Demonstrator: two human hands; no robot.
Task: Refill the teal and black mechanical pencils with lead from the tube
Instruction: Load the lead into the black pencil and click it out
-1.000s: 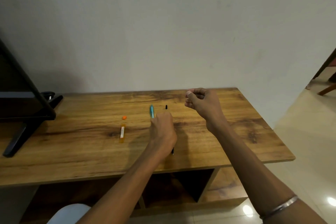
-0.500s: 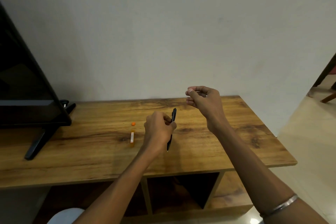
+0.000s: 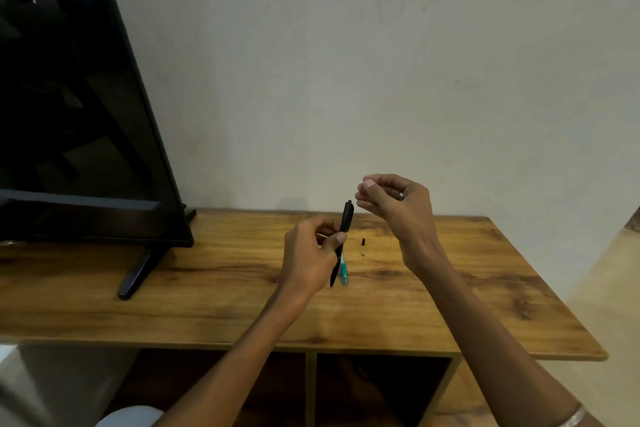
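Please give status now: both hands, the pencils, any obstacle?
Left hand grips black pencil, upright. Right hand pinched above its top; lead not visible. Teal pencil on table. Nothing in the way.

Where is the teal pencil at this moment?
In the head view, the teal pencil lies on the wooden table, mostly hidden behind the black pencil held by the left hand.

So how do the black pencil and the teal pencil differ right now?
The black pencil is held steeply tilted in the left hand, lifted off the table; the teal pencil lies on the table. The black one shows nearly whole, the teal one only at its tip end, the rest hidden behind hand and black pencil. Both tips point toward the person.
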